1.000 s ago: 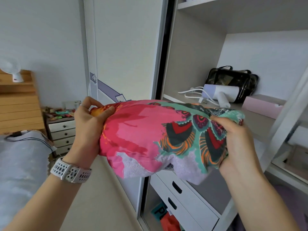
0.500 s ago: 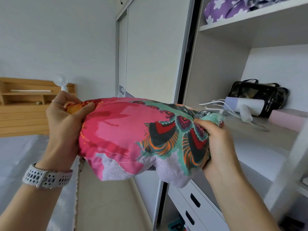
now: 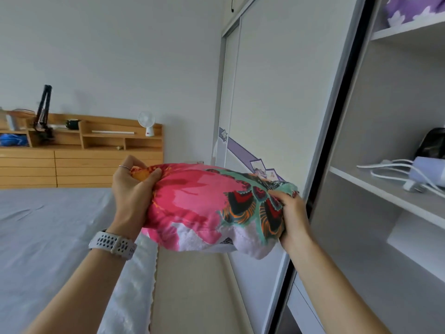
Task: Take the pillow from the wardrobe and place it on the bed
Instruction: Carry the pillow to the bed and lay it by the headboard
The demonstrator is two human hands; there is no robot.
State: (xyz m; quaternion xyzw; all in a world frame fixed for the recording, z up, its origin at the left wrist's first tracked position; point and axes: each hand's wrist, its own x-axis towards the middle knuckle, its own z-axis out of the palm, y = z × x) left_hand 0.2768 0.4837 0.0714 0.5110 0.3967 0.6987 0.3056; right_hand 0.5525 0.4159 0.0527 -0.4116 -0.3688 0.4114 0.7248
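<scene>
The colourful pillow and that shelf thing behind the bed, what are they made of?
The pillow looks like soft printed cloth with stuffing inside: it dents and wrinkles where the left hand and right hand squeeze it. The headboard looks like light wood or wood-look board, smooth and matte, with plank lines.

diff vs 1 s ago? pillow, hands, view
The view has swung left, from the open wardrobe shelves toward the bed, and the pillow has travelled with it, now held out of the wardrobe near the bed's edge. Nothing was let go: left hand and right hand still grip opposite ends, the pillow still horizontal.
</scene>
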